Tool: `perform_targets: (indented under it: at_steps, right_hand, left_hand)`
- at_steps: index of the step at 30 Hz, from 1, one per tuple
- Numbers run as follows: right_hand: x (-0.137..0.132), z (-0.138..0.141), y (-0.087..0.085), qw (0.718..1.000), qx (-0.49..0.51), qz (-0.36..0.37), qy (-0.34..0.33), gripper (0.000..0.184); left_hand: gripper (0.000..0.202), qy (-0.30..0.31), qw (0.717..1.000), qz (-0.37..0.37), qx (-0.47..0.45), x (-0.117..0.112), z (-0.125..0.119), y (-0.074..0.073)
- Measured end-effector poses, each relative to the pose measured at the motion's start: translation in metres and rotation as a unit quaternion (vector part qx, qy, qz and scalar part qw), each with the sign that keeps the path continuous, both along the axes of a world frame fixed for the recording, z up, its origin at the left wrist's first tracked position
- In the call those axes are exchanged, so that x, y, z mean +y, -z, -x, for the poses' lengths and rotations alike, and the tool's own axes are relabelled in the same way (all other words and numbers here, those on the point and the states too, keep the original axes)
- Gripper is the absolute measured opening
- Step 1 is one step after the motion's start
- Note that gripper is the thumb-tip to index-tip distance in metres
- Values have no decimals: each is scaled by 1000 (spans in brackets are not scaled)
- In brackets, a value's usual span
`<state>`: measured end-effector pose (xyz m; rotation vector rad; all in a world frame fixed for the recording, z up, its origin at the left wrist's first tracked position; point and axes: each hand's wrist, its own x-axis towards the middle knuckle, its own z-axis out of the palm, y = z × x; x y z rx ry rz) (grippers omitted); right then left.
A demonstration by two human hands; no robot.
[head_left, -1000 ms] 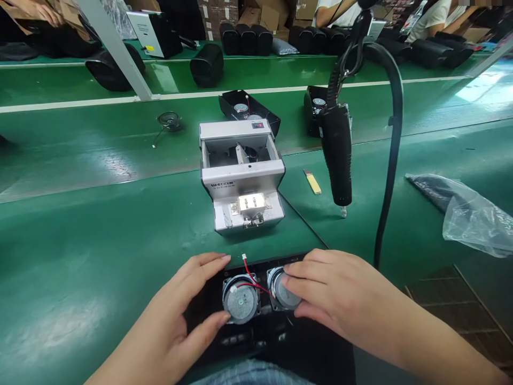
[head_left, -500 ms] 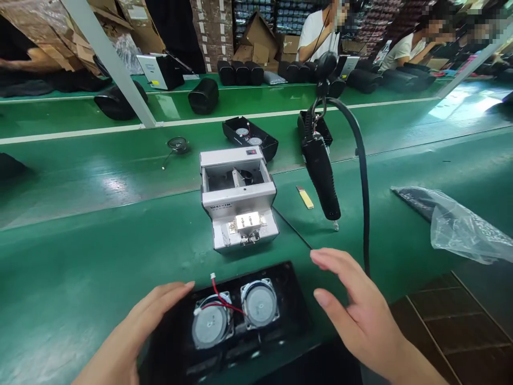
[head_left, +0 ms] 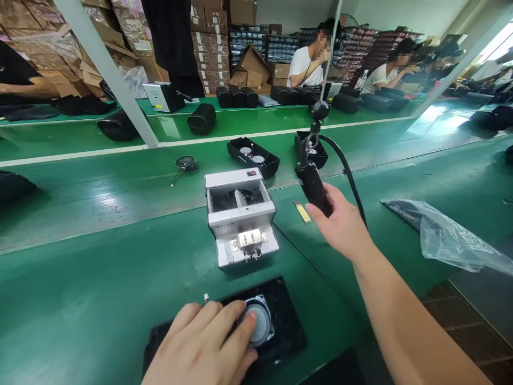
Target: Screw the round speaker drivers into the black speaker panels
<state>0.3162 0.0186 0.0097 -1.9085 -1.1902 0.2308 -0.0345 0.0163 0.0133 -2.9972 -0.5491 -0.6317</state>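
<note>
Left hand (head_left: pixel 198 345): lying palm-down on a black panel (head_left: pixel 285 337); left fingers (head_left: pixel 224 326) are extended and pressing lightly, not clenched, with the fingertips touching the rim of a round speaker (head_left: pixel 260 322); the speaker is sitting in the panel just beyond those fingertips; a small white plug (head_left: pixel 206 297) is poking out just past the left fingers; anything under the palm is hidden.

Right hand (head_left: pixel 342 227): reaching up, away from the panel; right fingers (head_left: pixel 331 195) are curving around the lower end of a black electric screwdriver (head_left: pixel 311 187), touching it; whether they are clenched on it I cannot tell; the screwdriver is hanging from a hook, its black cable (head_left: pixel 350 184) curving down just right of the right fingers.

Nearby: a yellow knife (head_left: pixel 303 212) is lying just left of the right thumb; a grey screw feeder (head_left: pixel 240 219) is standing open between the two hands, farther out; a plastic bag (head_left: pixel 452 235) is lying well right of the right fingers, on the green table (head_left: pixel 80 299); a black housing (head_left: pixel 253 158) holding two speakers is sitting well beyond the feeder; two co-workers (head_left: pixel 308 64) are sitting far beyond all the fingers.
</note>
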Motion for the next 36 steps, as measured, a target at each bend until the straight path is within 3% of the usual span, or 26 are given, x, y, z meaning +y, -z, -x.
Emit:
perform_targets:
  at_steps: [2,5,8,14,22,29,36]
  right_hand:
    - [-9,-9,1,998,46,-32,7,65]
    - [-27,-10,-4,985,146,-94,-7,64]
    - [-44,1,-14,958,249,-135,-48,62]
    - [-64,19,-28,914,367,-139,-100,53]
    - [-71,28,-21,911,367,-125,-138,50]
    - [-79,31,-20,914,354,-133,-145,49]
    - [-77,34,-21,916,348,-145,-139,43]
  left_hand:
    - [37,-15,999,14,29,1,-7,1]
    - [19,-11,995,49,83,0,-10,6]
    - [26,-11,991,74,107,-3,-13,9]
    - [26,-25,992,76,102,0,-18,10]
    - [26,-9,997,53,63,5,-20,8]
    - [28,4,991,107,80,11,-15,4]
    - [36,-18,991,107,83,6,-18,11]
